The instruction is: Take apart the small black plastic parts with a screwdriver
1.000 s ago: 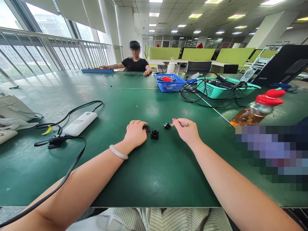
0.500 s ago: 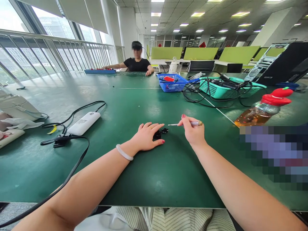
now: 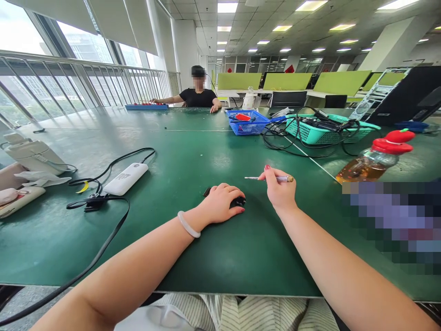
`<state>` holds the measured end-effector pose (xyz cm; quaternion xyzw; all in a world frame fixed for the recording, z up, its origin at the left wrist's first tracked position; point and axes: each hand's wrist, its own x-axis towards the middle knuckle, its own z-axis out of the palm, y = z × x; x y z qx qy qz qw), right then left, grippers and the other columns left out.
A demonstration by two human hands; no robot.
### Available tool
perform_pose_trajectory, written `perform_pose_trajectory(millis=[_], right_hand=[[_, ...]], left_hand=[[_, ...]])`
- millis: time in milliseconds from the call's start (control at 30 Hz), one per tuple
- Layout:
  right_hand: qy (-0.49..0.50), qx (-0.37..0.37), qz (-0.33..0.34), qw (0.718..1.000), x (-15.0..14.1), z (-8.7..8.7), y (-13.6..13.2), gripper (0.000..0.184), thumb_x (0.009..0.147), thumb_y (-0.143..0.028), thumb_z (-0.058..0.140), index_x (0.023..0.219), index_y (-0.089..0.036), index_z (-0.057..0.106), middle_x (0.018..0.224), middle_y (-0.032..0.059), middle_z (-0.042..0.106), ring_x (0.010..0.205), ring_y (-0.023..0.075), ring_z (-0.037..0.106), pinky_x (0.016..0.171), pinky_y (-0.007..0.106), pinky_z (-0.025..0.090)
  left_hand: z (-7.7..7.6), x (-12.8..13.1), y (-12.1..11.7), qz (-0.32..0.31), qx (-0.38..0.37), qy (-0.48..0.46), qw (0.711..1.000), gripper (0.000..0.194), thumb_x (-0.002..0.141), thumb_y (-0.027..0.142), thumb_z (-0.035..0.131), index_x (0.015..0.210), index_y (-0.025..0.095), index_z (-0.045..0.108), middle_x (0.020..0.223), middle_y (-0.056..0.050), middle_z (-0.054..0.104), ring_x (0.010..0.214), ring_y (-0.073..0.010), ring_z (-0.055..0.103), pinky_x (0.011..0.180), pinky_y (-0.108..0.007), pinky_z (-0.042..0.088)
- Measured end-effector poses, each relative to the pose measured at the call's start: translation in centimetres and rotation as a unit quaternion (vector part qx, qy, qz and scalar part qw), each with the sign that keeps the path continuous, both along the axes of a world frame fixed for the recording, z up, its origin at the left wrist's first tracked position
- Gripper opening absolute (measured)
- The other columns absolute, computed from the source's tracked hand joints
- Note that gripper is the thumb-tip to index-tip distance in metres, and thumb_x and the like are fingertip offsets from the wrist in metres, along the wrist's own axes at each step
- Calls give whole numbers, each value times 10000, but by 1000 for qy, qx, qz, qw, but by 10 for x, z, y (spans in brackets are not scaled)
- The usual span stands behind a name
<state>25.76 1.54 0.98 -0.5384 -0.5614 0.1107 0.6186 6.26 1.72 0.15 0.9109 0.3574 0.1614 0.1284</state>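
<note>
My left hand [image 3: 220, 202] lies low over the green table [image 3: 223, 257], its fingers curled around a small black part [image 3: 238, 201]. The part's end with small pale marks shows between thumb and fingers; the rest is covered. Another dark piece [image 3: 206, 191] sticks out behind the knuckles, and I cannot tell whether it belongs to the same part. In my right hand [image 3: 278, 193] is a small screwdriver [image 3: 284, 179] with a clear handle, pinched between thumb and fingers. Its thin shaft points left, above the table and apart from the black part.
To the left lie a white power bank [image 3: 126, 179] and a black cable [image 3: 113, 230]. A blue basket [image 3: 246, 128], a teal basket [image 3: 322, 135] with cables and a bottle of amber drink [image 3: 367, 164] stand to the right. Across the table sits a person [image 3: 199, 96].
My left hand has gone from lying with fingers stretched out beside the black part to curling around it. The right hand still holds the screwdriver. The view has tilted slightly.
</note>
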Motion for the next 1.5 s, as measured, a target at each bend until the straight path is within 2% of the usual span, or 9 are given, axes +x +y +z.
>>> perform_pose_trajectory(millis=[233, 433, 633, 767, 933, 1167, 1267, 1400, 1500], right_hand=[[4, 6, 18, 1000, -3, 1, -4, 465, 881, -503, 531, 546, -205, 652, 497, 2, 526, 515, 145, 502, 543, 288, 405], [4, 6, 55, 998, -6, 4, -9, 434, 887, -462, 539, 547, -213, 642, 474, -12, 477, 492, 138, 464, 527, 290, 388], [-7, 17, 68, 998, -7, 8, -10, 454, 882, -502, 536, 546, -216, 642, 515, 5, 549, 525, 148, 517, 552, 293, 422], [-18, 14, 69, 997, -7, 8, -10, 465, 890, -507, 523, 546, -215, 640, 524, 8, 556, 536, 150, 531, 565, 291, 427], [-10, 10, 67, 998, -7, 7, -9, 446, 887, -481, 535, 547, -212, 640, 511, 2, 539, 523, 145, 514, 555, 290, 414], [-12, -2, 78, 997, -8, 4, -7, 429, 880, -458, 545, 542, -211, 644, 518, 5, 561, 544, 152, 543, 572, 292, 429], [-16, -3, 77, 997, -8, 3, -7, 435, 880, -467, 539, 544, -212, 647, 527, 8, 574, 558, 157, 567, 581, 294, 437], [-19, -7, 79, 997, -7, 1, -6, 428, 881, -461, 535, 550, -215, 652, 557, 16, 607, 608, 170, 616, 602, 291, 453], [-19, -9, 84, 996, -6, -1, -4, 412, 883, -438, 535, 556, -219, 659, 566, 17, 620, 645, 180, 643, 611, 287, 461]], left_hand=[[6, -15, -23, 12, -43, 2, 999, 177, 906, 315, 602, 1073, 277, 647, 1173, -29, 695, 1167, -263, 573, 1044, -480, 424], [16, -99, -54, 15, -67, -5, 998, 176, 932, 306, 534, 1063, 281, 649, 1202, -40, 677, 1179, -218, 574, 1070, -406, 439], [16, -209, -64, 192, -32, -10, 981, 292, 857, 515, 556, 968, 284, 695, 1202, -61, 700, 1149, -271, 619, 1047, -440, 474], [27, -250, -69, 344, -24, -95, 934, 483, 802, 701, 531, 1003, 282, 663, 1156, -30, 725, 1103, -260, 644, 1046, -442, 472], [47, -263, -87, 456, -55, -97, 883, 537, 776, 781, 500, 1094, 372, 644, 1108, 72, 742, 1088, -244, 658, 1064, -462, 450], [45, -253, -97, 492, -39, -41, 869, 360, 857, 541, 484, 1124, 362, 645, 1138, 77, 741, 1150, -237, 641, 1037, -399, 471], [44, -247, -94, 502, -25, -15, 864, 385, 855, 534, 482, 1132, 328, 653, 1088, 57, 758, 1007, -229, 674, 892, -331, 523], [44, -245, -88, 529, -25, 45, 847, 547, 864, 612, 406, 1263, 303, 617, 1058, 33, 767, 627, -172, 615, 687, -293, 510], [40, -247, -85, 510, -14, 80, 856, 624, 854, 617, 354, 1279, 266, 646, 1195, -34, 725, 677, -197, 648, 712, -322, 518]])
